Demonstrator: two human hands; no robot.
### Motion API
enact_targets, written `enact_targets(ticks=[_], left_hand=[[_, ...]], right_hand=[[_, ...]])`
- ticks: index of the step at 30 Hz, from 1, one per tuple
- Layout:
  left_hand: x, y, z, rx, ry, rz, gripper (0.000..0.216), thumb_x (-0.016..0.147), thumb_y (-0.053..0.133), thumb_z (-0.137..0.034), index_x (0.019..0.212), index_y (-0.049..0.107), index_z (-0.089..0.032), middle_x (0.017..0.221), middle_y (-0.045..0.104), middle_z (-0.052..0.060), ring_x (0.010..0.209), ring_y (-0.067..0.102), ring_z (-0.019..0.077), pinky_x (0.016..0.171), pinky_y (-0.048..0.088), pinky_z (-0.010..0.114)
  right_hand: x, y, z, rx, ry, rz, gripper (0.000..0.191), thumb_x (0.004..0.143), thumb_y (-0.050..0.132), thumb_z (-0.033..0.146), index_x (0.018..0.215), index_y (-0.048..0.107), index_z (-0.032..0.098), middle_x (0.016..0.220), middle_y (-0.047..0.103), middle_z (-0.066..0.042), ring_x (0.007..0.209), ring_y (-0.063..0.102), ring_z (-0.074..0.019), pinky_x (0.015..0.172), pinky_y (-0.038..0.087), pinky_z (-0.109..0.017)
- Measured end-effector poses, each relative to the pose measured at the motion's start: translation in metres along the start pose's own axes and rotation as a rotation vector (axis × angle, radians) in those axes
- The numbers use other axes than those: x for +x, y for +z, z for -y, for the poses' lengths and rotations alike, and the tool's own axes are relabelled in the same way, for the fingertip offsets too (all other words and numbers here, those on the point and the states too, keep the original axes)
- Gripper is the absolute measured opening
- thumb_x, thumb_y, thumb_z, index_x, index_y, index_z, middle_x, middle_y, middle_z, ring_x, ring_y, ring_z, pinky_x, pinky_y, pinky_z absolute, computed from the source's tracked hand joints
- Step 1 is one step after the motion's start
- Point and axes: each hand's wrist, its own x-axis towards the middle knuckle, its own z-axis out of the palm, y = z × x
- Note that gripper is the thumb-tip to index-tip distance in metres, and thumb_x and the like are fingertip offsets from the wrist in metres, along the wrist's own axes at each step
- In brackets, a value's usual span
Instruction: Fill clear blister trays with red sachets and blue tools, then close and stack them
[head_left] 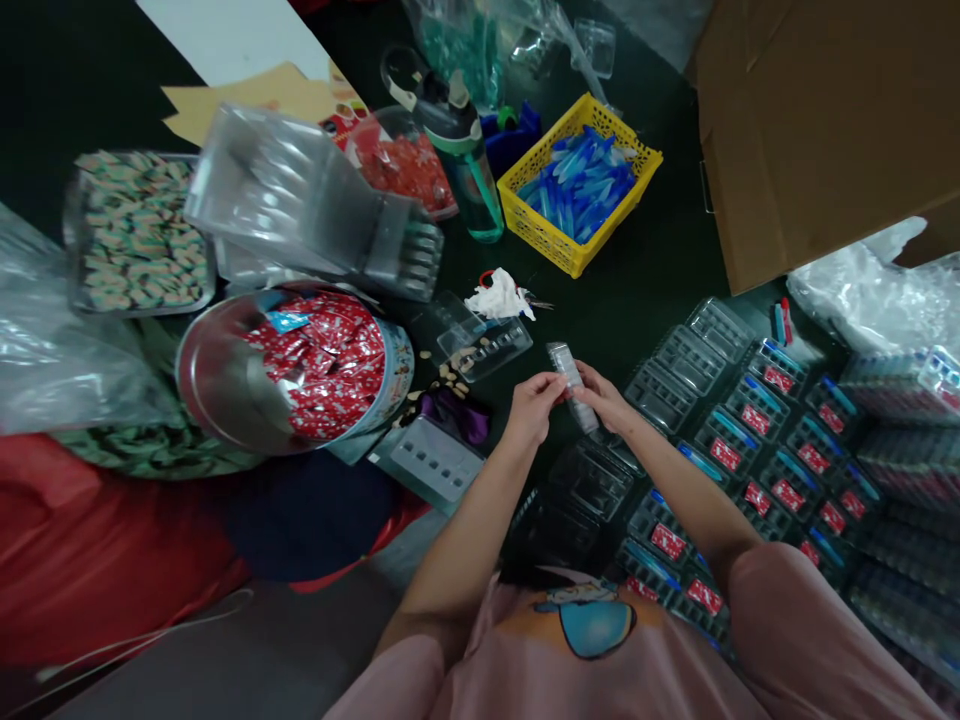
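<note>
Between my hands is a narrow, clear plastic piece (587,418), seen nearly edge-on, perhaps a blister tray. My left hand (537,405) pinches its left side with thumb and fingertips. From the right, my right hand (604,396) grips the same piece, its fingers partly hidden behind it. Below my right forearm, rows of clear trays (664,391) cover the table; many hold a blue stick-like item (739,430) and a red patterned packet (725,453). Just beyond my left hand lies another clear tray (491,350).
On the left, a round tin (401,365) holds red packets, near a tray of small striped pieces (142,235). A drink bottle (469,165) stands by a yellow basket (536,245) of blue items. Scissors (541,304) lie under white tissue (501,296). A cardboard box (825,120) is at right.
</note>
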Motion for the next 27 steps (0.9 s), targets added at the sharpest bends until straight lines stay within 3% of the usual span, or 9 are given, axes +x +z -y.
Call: enact_targets(ticks=[17,21,27], left_hand=[[-0.003,0.005,0.007,-0.067,0.014,-0.048,0.029,0.055,0.086,-0.037,0.066,0.07,-0.015,0.061,0.061,-0.001,0.059,0.054,0.0098,0.063,0.045,0.024],[-0.003,-0.001,0.01,-0.053,0.023,-0.054,0.032,0.055,0.087,-0.04,0.065,0.07,-0.016,0.06,0.061,-0.001,0.059,0.054,0.0094,0.062,0.045,0.023],[-0.002,-0.008,0.007,0.006,-0.045,0.053,0.037,0.056,0.087,-0.046,0.069,0.072,-0.015,0.064,0.066,0.002,0.061,0.059,0.0116,0.065,0.048,0.025]], right_hand=[[-0.001,-0.007,-0.002,-0.057,-0.049,-0.064,0.1,0.074,0.068,0.063,0.154,0.022,0.025,0.133,0.055,-0.011,0.116,0.056,-0.0248,0.105,0.043,-0.045],[-0.004,-0.01,-0.002,-0.184,-0.053,-0.092,0.093,0.077,0.067,0.061,0.153,0.027,0.026,0.136,0.053,-0.01,0.123,0.052,-0.0255,0.109,0.04,-0.047],[-0.005,-0.013,-0.001,-0.321,-0.063,-0.055,0.077,0.081,0.062,0.063,0.145,0.045,0.025,0.146,0.049,-0.009,0.132,0.047,-0.0279,0.112,0.037,-0.045]])
